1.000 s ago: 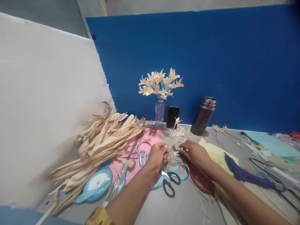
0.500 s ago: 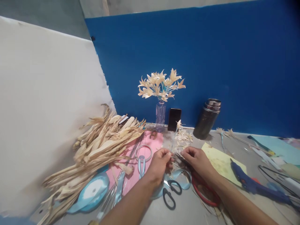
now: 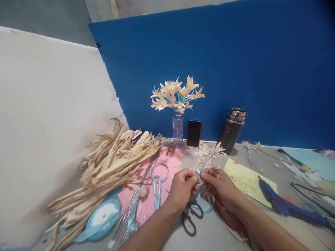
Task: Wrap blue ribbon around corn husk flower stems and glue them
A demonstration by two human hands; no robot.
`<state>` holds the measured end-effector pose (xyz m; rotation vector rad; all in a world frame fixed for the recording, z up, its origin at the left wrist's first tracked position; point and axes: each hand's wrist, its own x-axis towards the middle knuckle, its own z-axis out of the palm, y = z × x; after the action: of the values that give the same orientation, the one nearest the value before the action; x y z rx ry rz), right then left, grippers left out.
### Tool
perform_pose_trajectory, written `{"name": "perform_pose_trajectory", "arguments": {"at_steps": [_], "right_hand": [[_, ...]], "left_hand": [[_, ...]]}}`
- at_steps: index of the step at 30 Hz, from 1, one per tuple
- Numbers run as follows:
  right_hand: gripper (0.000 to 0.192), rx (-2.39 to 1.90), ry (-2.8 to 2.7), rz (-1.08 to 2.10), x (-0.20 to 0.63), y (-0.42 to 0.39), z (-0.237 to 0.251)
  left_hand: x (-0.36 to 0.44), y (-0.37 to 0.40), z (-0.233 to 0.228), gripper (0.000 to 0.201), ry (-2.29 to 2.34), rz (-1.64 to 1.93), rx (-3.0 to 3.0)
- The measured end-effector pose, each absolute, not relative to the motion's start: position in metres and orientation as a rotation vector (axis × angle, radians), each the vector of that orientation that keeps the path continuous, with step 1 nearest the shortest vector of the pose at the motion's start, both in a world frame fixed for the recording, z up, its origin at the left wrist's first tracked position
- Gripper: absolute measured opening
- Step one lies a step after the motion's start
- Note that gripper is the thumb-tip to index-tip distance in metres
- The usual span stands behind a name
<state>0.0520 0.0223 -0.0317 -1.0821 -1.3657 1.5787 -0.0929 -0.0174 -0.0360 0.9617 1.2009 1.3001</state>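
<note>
A small cream flower, seemingly of dried corn husk, leans to the right on a thin stem wrapped in light blue. My left hand pinches the lower end of that stem between thumb and fingers. Right beside it, my right hand is closed on the same stem, fingertips nearly touching the left ones. Under my right palm show red handles of a tool; whether the palm holds it I cannot tell. Black-handled scissors lie below my left hand, blades partly hidden.
Dried corn husks heap at left, near a blue ribbon roll and pink paper. Behind stand a flower-filled vase, a phone and a dark flask. A blue glue gun lies right by yellow paper.
The flower has swung from upright to leaning right. My right hand's fingers have come onto the stem beside my left, and the dark tool tips between the hands no longer show.
</note>
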Motion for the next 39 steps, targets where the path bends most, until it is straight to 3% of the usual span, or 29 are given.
{"name": "perform_pose_trajectory", "arguments": {"at_steps": [8, 20, 26, 33, 39], "right_hand": [[0.044, -0.883, -1.260, 1.773, 0.059, 0.026, -0.034], [0.039, -1.045, -1.629, 1.472, 0.058, 0.024, -0.031], [0.039, -1.067, -1.609, 1.518, 0.057, 0.019, -0.026], [0.036, -1.049, -1.409, 1.670, 0.056, 0.017, -0.023], [0.035, -1.011, -1.072, 1.829, 0.052, 0.014, -0.034]], "left_hand": [[-0.091, -0.022, -0.031, 0.022, 1.134, 1.312, 0.936], [-0.094, -0.019, -0.033, 0.039, 1.025, 1.423, 0.718], [-0.094, -0.017, -0.034, 0.018, 1.150, 1.450, 0.778], [-0.094, -0.020, -0.037, 0.008, 1.292, 1.441, 1.017], [-0.093, -0.024, -0.039, 0.015, 1.466, 1.458, 1.369]]}}
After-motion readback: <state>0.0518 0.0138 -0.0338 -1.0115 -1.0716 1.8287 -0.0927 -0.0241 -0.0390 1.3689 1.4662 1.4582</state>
